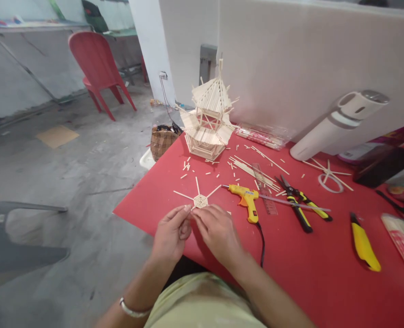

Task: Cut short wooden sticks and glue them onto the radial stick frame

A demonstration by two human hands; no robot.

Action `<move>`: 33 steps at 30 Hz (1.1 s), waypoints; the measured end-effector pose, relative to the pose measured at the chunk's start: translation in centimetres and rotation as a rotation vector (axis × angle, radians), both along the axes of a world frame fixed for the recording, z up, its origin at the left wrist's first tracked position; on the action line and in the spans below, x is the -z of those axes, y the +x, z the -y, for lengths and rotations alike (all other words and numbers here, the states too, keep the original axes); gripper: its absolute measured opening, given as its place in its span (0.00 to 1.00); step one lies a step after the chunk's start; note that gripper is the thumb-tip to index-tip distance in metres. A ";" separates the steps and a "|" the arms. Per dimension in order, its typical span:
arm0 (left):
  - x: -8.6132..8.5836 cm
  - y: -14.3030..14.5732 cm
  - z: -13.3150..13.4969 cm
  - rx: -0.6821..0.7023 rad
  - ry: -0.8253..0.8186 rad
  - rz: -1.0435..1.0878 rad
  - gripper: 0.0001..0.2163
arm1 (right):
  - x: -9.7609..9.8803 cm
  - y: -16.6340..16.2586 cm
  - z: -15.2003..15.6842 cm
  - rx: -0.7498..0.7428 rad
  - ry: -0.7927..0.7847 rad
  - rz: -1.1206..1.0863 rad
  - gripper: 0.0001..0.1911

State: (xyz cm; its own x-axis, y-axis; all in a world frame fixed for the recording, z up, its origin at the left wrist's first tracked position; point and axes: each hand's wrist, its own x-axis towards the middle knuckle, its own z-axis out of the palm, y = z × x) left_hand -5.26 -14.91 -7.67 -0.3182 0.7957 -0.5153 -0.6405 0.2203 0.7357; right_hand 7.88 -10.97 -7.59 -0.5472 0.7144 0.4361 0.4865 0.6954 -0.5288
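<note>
Stick web: [201, 201] before me by the near edge of the red table [290, 273], toward its left corner; three long spokes point away, which I think leaves the near side for my fingers.
Left hand: [172, 231] thumb and finger pinched on the web's near side, probably to steady so small a piece.
Right hand: [219, 230] fingertips beside the left's; I cannot tell whether they clamp anything.
Glue gun: [246, 197] lies right of the web, nozzle toward a spoke, likely for quick reach.
Cutters: [300, 216] farther right, handles toward the near edge, presumably for easy grabbing.
Pagoda model: [205, 134] by the far left edge, seemingly out of my elbows' way.
</note>
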 end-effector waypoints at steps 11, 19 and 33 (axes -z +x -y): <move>1.0 0.1 0.6 0.164 -0.200 -0.136 0.18 | 1.3 6.5 0.6 -0.009 -0.055 0.218 0.07; 0.9 0.5 -0.2 0.140 -0.295 -0.193 0.16 | 3.9 4.8 0.6 -0.211 0.081 0.263 0.10; 1.0 2.0 -2.3 0.039 -0.450 -0.353 0.19 | 4.7 4.9 0.3 -0.160 0.066 0.140 0.05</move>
State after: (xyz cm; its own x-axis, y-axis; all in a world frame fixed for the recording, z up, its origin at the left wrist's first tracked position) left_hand -3.22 -12.60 -8.68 -0.5077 0.5370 -0.6737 -0.3577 0.5800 0.7319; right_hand 12.80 -11.32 -12.30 -0.7094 0.5862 0.3913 0.4329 0.8005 -0.4145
